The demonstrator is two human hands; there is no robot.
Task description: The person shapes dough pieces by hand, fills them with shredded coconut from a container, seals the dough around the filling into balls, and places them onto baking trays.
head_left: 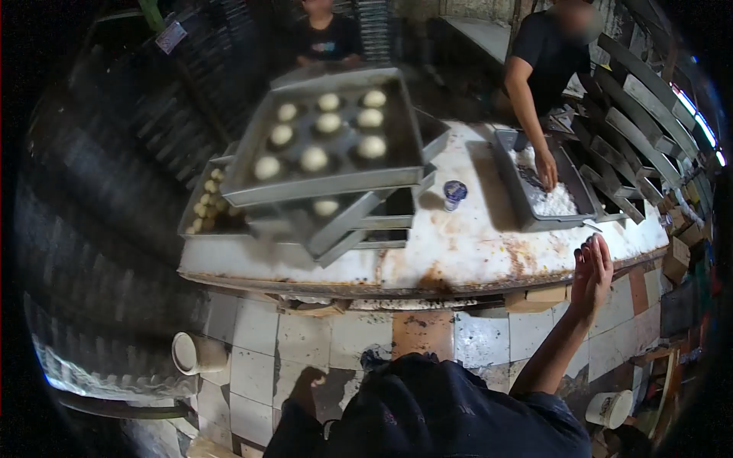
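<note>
My right hand point(594, 263) is raised at the table's front edge, just below the grey tub point(546, 223). Its fingers point up, loosely bent, and nothing shows in them. Low beside my body hangs my left hand point(308, 383), in shadow over the floor, its fingers partly apart and holding nothing visible. A metal tray point(343, 183) with rows of round pale dough balls point(314, 159) tops an uneven stack at the table's left. Between stack and tub stands a small purple-and-white cup point(454, 195). White crumbly material point(557, 202) lies in the tub.
A co-worker point(550, 53) reaches one hand into the tub. Another person point(328, 34) stands behind the tray stack. More metal trays point(626, 153) lean at the right of the worn white table point(473, 252). White buckets point(200, 354) stand on the tiled floor.
</note>
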